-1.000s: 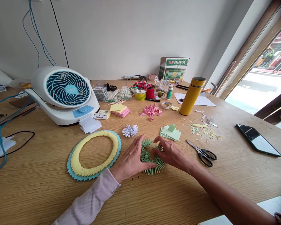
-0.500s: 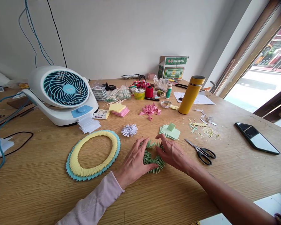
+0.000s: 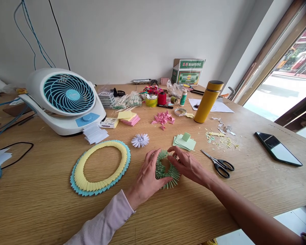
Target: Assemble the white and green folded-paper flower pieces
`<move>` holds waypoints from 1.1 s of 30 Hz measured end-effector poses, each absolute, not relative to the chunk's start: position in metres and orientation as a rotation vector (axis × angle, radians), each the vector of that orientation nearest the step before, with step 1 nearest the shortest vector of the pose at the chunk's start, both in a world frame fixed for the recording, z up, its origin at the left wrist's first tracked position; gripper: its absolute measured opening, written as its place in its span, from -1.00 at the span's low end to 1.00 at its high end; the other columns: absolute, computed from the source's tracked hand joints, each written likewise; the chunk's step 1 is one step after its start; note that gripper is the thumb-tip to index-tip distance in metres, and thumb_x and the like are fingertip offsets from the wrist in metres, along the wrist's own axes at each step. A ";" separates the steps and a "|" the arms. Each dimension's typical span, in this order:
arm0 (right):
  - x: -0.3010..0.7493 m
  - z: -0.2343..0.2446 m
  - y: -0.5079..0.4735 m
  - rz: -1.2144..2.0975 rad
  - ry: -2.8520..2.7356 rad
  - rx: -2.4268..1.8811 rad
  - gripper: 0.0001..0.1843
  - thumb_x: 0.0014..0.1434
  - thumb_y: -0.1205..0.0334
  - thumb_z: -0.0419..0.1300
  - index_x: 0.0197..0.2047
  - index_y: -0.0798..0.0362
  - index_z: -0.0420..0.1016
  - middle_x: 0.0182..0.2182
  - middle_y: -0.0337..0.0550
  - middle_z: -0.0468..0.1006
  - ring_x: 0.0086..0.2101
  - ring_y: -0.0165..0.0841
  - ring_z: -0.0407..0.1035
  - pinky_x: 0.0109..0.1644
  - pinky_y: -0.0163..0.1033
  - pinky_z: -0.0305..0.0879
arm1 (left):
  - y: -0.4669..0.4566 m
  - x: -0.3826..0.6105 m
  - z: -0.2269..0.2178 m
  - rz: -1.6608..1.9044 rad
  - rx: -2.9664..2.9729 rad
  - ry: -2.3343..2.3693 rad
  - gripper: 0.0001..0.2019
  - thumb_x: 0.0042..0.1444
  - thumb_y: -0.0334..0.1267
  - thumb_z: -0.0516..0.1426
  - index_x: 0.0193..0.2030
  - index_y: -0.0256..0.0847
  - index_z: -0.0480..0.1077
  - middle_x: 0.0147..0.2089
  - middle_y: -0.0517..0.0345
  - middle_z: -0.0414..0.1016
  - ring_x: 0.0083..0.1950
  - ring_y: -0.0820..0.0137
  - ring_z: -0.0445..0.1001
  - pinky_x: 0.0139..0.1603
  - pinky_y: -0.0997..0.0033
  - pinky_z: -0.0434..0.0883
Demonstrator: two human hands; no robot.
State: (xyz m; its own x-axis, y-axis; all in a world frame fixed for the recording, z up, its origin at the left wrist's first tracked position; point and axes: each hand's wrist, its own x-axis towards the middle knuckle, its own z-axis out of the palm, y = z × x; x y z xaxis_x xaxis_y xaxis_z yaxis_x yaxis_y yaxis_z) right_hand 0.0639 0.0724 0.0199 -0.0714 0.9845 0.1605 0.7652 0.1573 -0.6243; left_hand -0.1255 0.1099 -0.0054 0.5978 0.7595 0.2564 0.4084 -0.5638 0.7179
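A ring of green folded paper pieces (image 3: 170, 182) lies on the table between my hands, its pleats fanning outward like spikes. My left hand (image 3: 147, 177) curls round its left side, with the thumb across the near edge. At the far right part of the ring, the bent fingers of my right hand (image 3: 188, 164) grip the pleats; the fingertips partly hide what they touch. Just beyond are pale green paper sheets (image 3: 184, 143) with a small folded piece on top. A white spiky paper rosette (image 3: 140, 140) sits behind my left hand.
A yellow and blue folded-paper ring (image 3: 78, 175) lies left, below a white fan (image 3: 66, 102). Black-handled scissors (image 3: 220, 165) and a phone (image 3: 277, 148) are at right. Farther back stand a yellow flask (image 3: 208, 102), pink folded pieces (image 3: 163, 118) and a carton (image 3: 188, 71).
The gap at the far side of the green ring looks smaller, with its pleats closer together. My right fingers have shifted slightly left. The whole view has moved a little.
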 end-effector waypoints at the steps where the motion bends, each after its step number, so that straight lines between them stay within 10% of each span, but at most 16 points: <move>1: 0.064 0.022 0.071 0.539 -1.901 -1.651 -0.80 0.37 0.21 -0.01 0.01 0.06 0.30 -0.46 -0.20 0.55 -0.51 -0.34 0.41 -0.37 -0.27 0.30 | 0.110 -0.126 -0.007 0.776 2.198 0.929 -0.16 0.04 -0.13 0.33 0.38 -0.11 0.01 0.40 -0.17 0.12 0.45 0.10 0.10 0.40 -0.03 0.20; 7: 0.063 0.024 0.064 0.391 -2.037 -1.571 -0.76 0.39 0.29 -0.06 0.09 0.09 0.24 -0.26 0.00 0.59 -0.28 -0.23 0.53 -0.18 -0.16 0.41 | 0.109 -0.122 -0.015 0.938 2.147 1.007 -0.43 0.21 -0.20 0.15 0.32 -0.15 0.06 0.32 -0.19 0.24 0.38 0.12 0.22 0.35 -0.06 0.24; 23: 0.063 0.004 0.065 0.377 -1.997 -1.515 -0.65 0.35 0.35 0.00 0.19 0.10 0.18 -0.05 0.12 0.52 -0.07 -0.18 0.50 -0.01 -0.07 0.44 | 0.107 -0.100 -0.028 1.048 2.077 1.149 -0.38 0.04 -0.56 0.05 0.27 -0.20 0.09 0.24 -0.17 0.32 0.30 0.14 0.33 0.30 -0.09 0.29; 33: 0.066 0.008 0.062 0.462 -1.918 -1.540 -0.67 0.39 0.24 -0.04 0.18 0.08 0.18 -0.11 0.07 0.53 -0.21 -0.23 0.52 -0.10 -0.10 0.44 | 0.105 -0.113 -0.022 1.018 2.073 1.118 -0.52 0.27 -0.28 0.02 0.31 -0.20 0.06 0.28 -0.22 0.29 0.34 0.13 0.28 0.32 -0.07 0.28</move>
